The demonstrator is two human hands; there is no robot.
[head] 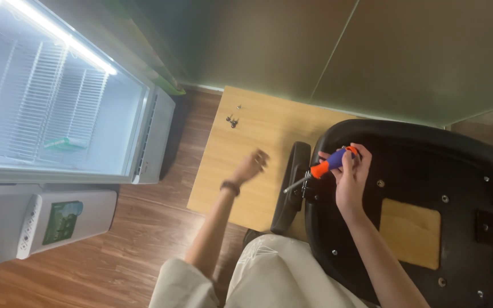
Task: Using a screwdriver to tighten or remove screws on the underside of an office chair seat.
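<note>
Two hands: both bare, over a wooden desk (223, 171).
Right hand (350, 177): fingers closed around the orange-and-blue screwdriver (325, 165), its metal tip pointing toward 8 o'clock at the armrest bracket.
Left hand (251, 165): loosely open, blurred, holding nothing, hovering above the desk.
Chair seat (429, 171): black, upside down, at 3 o'clock.
Screws (233, 120): small cluster at 11 o'clock from the left hand.
Fridge (58, 97): lit, glass-fronted, at 9 o'clock.

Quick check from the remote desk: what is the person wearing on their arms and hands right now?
Both forearms are bare, with no sleeves in view and no gloves. The left hand has a dark beaded bracelet around its wrist. The right hand shows no ring, watch or band that I can make out.
</note>
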